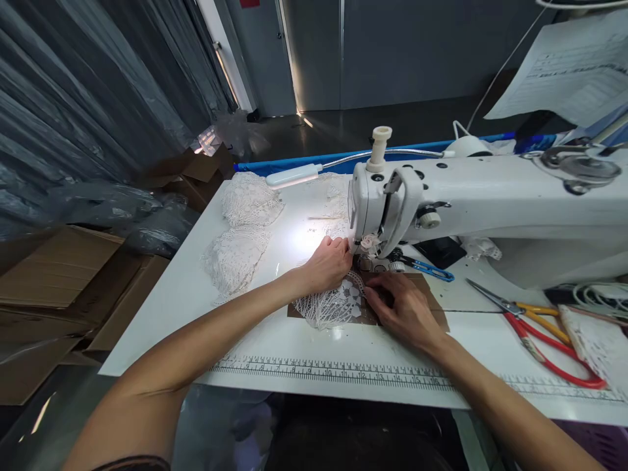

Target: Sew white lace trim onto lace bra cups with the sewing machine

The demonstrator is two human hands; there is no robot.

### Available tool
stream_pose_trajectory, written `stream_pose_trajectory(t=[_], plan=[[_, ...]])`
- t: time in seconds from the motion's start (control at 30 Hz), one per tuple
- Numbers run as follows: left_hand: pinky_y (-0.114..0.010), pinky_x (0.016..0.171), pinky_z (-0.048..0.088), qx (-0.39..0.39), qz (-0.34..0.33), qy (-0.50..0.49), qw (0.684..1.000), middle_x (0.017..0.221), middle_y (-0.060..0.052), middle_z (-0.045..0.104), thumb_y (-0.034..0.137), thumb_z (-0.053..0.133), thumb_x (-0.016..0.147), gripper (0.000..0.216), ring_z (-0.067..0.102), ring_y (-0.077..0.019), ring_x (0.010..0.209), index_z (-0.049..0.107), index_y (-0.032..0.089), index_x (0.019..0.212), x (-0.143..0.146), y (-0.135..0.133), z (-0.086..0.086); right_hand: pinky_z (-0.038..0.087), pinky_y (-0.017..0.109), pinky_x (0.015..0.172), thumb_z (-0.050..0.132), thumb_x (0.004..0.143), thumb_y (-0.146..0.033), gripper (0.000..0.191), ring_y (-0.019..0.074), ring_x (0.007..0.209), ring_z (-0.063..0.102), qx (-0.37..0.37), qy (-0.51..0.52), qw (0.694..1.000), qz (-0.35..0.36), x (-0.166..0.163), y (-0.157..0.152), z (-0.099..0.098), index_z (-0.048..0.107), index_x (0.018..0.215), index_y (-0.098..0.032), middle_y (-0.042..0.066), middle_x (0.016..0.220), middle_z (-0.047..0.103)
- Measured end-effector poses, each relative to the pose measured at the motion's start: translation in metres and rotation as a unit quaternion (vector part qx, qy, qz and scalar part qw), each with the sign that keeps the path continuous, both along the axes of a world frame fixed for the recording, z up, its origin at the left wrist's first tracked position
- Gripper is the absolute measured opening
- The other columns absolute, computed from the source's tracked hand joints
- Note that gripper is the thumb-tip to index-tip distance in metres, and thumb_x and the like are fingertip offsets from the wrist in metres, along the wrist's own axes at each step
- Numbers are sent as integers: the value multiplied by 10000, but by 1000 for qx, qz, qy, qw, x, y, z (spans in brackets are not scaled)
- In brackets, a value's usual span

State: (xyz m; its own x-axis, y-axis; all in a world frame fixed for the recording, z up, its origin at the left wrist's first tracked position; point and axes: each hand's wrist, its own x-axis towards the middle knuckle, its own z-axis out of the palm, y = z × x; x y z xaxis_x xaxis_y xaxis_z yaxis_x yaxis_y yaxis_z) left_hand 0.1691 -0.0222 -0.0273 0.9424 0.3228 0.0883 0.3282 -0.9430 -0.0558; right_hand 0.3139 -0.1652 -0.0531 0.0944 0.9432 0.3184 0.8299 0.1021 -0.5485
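A white lace piece (330, 305) lies on a brown patch of the white sewing table (255, 340), under the needle end of a white sewing machine (471, 203). My left hand (328, 263) rests on the lace just left of the presser foot, fingers curled and pinched on its edge. My right hand (403, 307) lies on the lace's right edge in front of the needle, fingers bent and pressing it down.
Piles of white lace (243, 232) sit at the back left of the table. Red-handled scissors (544, 340) and blue snips (428, 267) lie to the right. A lamp (294, 176) lights the work. A ruler strip (338, 373) runs along the front edge. Cardboard boxes (59, 281) stand at left.
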Motion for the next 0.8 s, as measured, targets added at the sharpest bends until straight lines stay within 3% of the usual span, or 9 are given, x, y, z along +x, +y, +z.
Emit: stream_pose_trajectory(t=[0.13, 0.27, 0.37, 0.47, 0.5, 0.6, 0.8], plan=[[-355, 668, 326, 3, 35, -4, 999, 846, -114, 502, 37, 463, 736, 100, 439, -212, 768, 507, 122, 766, -6, 1, 6, 486, 401, 783, 515, 879, -418, 277, 257, 935, 598, 21, -25, 999, 5, -4, -5, -3, 651, 990, -204, 109, 1003, 640], [-371, 763, 393, -94, 80, -114, 986, 987, -109, 512, 92, 346, 891, 130, 466, -197, 843, 441, 150, 824, -32, -7, 34, 481, 372, 775, 480, 914, -392, 273, 233, 881, 583, 33, 4, 999, 6, 4, -3, -4, 629, 1007, -184, 104, 958, 621], [-335, 797, 441, -214, 22, -112, 970, 1079, -105, 522, 131, 295, 956, 168, 502, -185, 927, 424, 169, 854, -60, -41, 60, 455, 378, 767, 394, 939, -267, 282, 243, 869, 547, 58, -64, 996, -23, 19, 8, -2, 649, 976, -151, 137, 976, 609], [-291, 835, 476, -300, -89, -21, 949, 1015, -81, 583, 72, 329, 937, 174, 550, -165, 931, 478, 161, 921, -82, -90, 75, 408, 391, 775, 395, 895, -167, 301, 284, 939, 492, 47, -190, 981, 6, 33, 23, 2, 694, 905, -140, 159, 970, 607], [-290, 854, 482, -303, -121, 16, 945, 1044, -79, 599, 62, 392, 914, 162, 565, -170, 951, 508, 159, 973, -88, -104, 76, 393, 387, 764, 402, 886, -156, 305, 291, 956, 477, 39, -219, 975, 19, 37, 28, 3, 707, 880, -145, 158, 950, 609], [-291, 857, 502, -277, -112, 29, 954, 1092, -91, 617, 89, 496, 889, 236, 596, -186, 962, 544, 165, 1107, -98, -129, 73, 346, 386, 737, 415, 890, -171, 316, 298, 967, 454, 30, -274, 961, 31, 41, 35, 5, 728, 845, -170, 149, 891, 613], [-366, 898, 502, -253, -73, -44, 964, 1154, -99, 617, 126, 439, 943, 230, 589, -207, 1024, 553, 169, 1138, -106, -111, 58, 302, 430, 776, 407, 887, -136, 307, 322, 1005, 470, 25, -353, 934, 50, 42, 30, 16, 710, 843, -155, 162, 842, 638]])
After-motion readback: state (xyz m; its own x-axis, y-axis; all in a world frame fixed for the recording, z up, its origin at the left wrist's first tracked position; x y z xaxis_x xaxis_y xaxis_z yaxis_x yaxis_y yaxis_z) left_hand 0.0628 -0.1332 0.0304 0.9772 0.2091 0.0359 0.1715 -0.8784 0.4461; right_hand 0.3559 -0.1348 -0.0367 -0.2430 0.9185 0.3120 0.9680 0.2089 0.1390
